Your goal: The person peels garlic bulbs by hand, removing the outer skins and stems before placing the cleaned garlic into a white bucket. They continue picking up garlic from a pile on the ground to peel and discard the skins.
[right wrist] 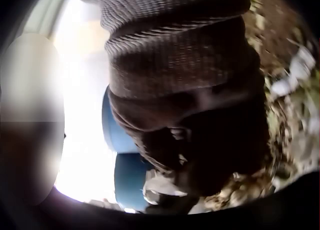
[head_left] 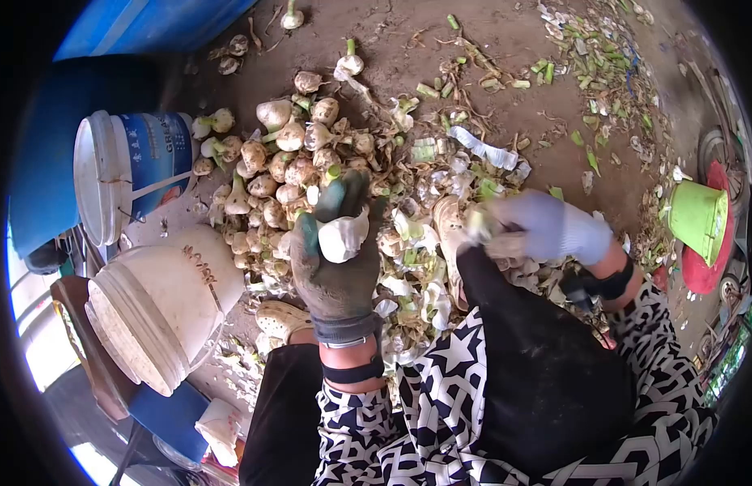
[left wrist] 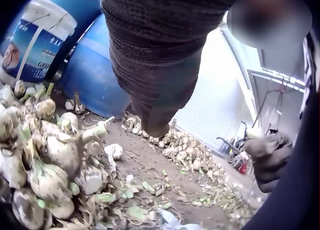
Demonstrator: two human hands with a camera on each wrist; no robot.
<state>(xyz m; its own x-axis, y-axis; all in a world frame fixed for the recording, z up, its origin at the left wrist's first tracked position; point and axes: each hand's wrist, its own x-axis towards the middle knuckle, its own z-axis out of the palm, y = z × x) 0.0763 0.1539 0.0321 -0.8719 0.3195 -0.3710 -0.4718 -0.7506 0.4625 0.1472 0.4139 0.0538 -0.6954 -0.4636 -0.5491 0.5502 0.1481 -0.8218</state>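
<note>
My gloved left hand holds a white garlic bulb between thumb and fingers, palm up, close over the heap of garlic. The bulb's surface is clean and pale beside the soil-stained garlic bulbs in the heap. My gloved right hand, motion-blurred, is to the right beside a beige clog. Pale, papery garlic skins show at its fingers. In the right wrist view, a whitish piece of garlic skin shows at the dark glove's fingers, which hide part of it.
Loose garlic skins litter the ground between the feet. Two white buckets lie on the left, near a blue barrel. Cut green stalks are scattered at the upper right. A lime-green bucket stands at far right.
</note>
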